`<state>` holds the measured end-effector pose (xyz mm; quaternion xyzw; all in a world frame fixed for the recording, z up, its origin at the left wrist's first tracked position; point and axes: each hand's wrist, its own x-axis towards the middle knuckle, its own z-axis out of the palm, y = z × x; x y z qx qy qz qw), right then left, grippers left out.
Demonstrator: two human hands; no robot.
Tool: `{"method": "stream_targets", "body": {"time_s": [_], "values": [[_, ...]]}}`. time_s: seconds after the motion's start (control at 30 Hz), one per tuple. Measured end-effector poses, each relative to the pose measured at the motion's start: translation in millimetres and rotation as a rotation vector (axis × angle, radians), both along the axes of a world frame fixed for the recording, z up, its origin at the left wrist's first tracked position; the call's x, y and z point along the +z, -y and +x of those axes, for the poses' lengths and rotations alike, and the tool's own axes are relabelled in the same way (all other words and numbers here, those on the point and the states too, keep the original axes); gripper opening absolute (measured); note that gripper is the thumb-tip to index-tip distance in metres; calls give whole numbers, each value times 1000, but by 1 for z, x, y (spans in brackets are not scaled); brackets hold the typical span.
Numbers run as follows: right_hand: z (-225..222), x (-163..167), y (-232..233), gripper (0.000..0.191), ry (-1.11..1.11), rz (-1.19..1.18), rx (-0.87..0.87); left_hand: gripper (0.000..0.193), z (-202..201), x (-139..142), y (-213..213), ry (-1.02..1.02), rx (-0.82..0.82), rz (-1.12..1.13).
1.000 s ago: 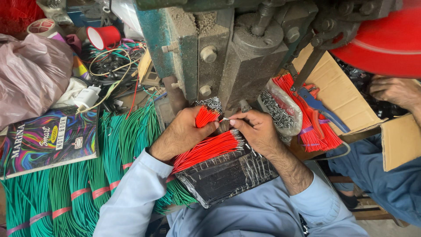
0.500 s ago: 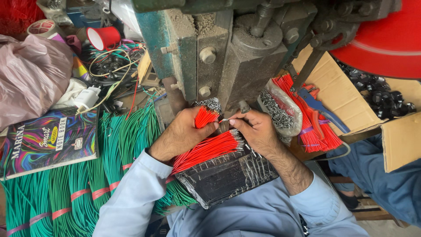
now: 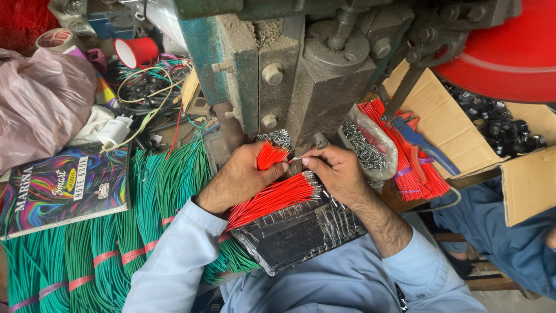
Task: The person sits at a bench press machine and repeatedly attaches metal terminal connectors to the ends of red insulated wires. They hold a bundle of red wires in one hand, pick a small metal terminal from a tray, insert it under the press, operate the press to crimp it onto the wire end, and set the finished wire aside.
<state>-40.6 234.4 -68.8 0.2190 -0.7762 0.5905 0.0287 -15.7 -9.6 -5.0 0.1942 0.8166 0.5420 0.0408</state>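
The person's left hand [image 3: 240, 177] is closed around a short bunch of thin red insulated wires [image 3: 271, 155], their ends pointing up toward the base of the heavy grey-green metal press [image 3: 301, 75]. The right hand [image 3: 339, 174] pinches a single red wire between thumb and forefinger, its bared tip [image 3: 295, 159] held level just in front of the press's die. Below both hands a larger fan of cut red wires [image 3: 272, 197] lies across a black plastic-wrapped pad [image 3: 301, 232] on the person's lap.

The step in hand looks like feeding one wire end into the press, probably to fix a small metal terminal on it; a clear bag of small silver metal terminals [image 3: 365, 148] sits just right of the right hand. The next move seems to call for a steady, exact push of the tip into the die opening, with the fingertips kept out of the tool's path.

Bundles of green wires tied with pink bands [image 3: 116, 232] lie on the counter to the left, beside a colourful notebook [image 3: 66, 188].
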Motion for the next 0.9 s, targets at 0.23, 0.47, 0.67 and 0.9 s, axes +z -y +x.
{"method": "stream_targets", "body": {"time_s": [0.23,0.47,0.67,0.9], "values": [[-1,-1,1,12,16,3,-7,19,0,-1,0,-6,-14,11],[-1,-5,0,12,25,-29,-7,19,0,-1,-1,9,-6,8],[-2,-6,-1,12,10,-28,-1,19,0,-2,-1,-6,-31,29],[-1,-6,0,11,15,-50,18,18,0,-2,0,-24,-25,19]]}}
